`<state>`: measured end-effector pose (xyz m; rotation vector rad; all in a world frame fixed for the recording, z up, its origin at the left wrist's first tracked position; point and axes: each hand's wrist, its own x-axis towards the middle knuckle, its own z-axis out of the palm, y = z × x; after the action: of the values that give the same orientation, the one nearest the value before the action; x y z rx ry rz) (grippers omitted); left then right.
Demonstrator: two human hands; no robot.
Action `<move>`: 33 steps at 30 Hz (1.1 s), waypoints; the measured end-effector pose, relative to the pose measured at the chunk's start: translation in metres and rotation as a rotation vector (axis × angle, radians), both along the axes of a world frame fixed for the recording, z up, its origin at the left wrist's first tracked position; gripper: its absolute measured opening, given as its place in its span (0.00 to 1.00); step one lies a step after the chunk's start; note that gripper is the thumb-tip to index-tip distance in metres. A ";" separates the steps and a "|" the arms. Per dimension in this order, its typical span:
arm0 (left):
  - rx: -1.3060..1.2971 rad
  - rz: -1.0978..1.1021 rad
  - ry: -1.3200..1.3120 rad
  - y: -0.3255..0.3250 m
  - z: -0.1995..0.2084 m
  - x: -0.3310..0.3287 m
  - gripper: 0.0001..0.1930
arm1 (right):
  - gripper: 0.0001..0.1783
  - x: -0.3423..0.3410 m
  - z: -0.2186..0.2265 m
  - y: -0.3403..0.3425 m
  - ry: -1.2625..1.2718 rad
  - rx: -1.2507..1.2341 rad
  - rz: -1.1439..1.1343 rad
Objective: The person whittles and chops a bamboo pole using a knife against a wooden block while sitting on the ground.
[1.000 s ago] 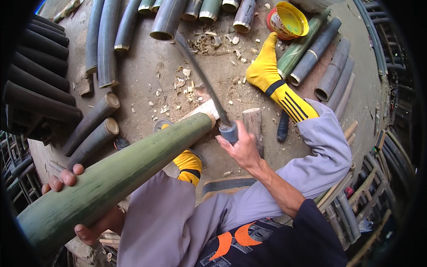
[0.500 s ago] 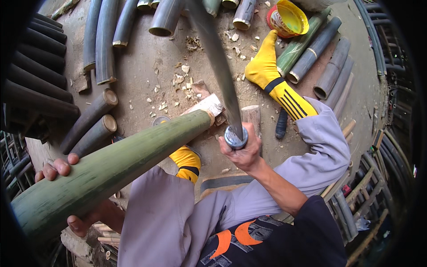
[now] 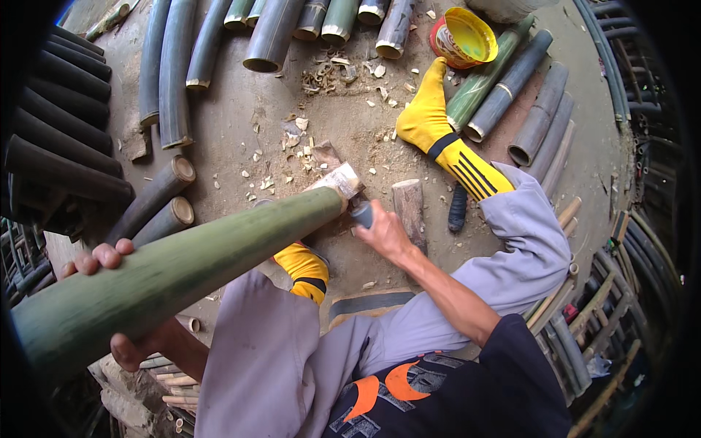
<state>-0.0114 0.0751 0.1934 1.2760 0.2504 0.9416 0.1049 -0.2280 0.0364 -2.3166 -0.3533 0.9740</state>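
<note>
A thick green bamboo pole (image 3: 190, 252) slants from the lower left toward the middle. Its far end rests by a pale-faced wood block (image 3: 343, 177). My left hand (image 3: 150, 344) wraps round the near part of the pole, with fingertips over the top and thumb below. My right hand (image 3: 387, 233) is closed on the handle of a machete (image 3: 361, 214), close beside the pole's far end. From here its blade is mostly hidden, seen nearly end-on at the block. Wood chips (image 3: 299, 139) lie scattered beyond the block.
Cut bamboo lengths (image 3: 274, 36) line the far side, with more at left and right. A yellow-and-red tub (image 3: 467, 40) stands by my yellow-socked foot (image 3: 431, 117). A short log (image 3: 409, 208) and a black-handled tool (image 3: 457, 208) lie right of my right hand.
The machete blade, raised and pointing away before, has swung down to the pole's far end. My right hand has tilted with it. My left hand still holds the pole, which has barely shifted.
</note>
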 end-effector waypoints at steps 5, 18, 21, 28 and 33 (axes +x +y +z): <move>0.005 -0.261 -0.098 0.015 -0.003 -0.003 0.44 | 0.18 -0.005 0.001 -0.006 0.008 0.279 -0.125; 0.071 -0.354 -0.058 0.030 -0.008 -0.013 0.52 | 0.17 0.004 -0.006 -0.009 -0.163 0.444 -0.094; 0.159 -0.431 -0.052 0.027 0.000 -0.002 0.52 | 0.18 -0.004 -0.021 -0.013 -0.004 0.593 -0.178; -0.173 0.186 0.094 -0.003 0.003 0.003 0.42 | 0.23 0.009 -0.036 -0.016 0.176 -0.031 0.037; -0.040 0.251 0.065 0.009 -0.012 -0.014 0.42 | 0.24 -0.004 -0.003 -0.012 -0.232 0.430 -0.060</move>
<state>-0.0252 0.0842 0.1809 1.2585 0.4865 1.1038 0.1006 -0.2398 0.0337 -2.0295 -0.5273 0.5348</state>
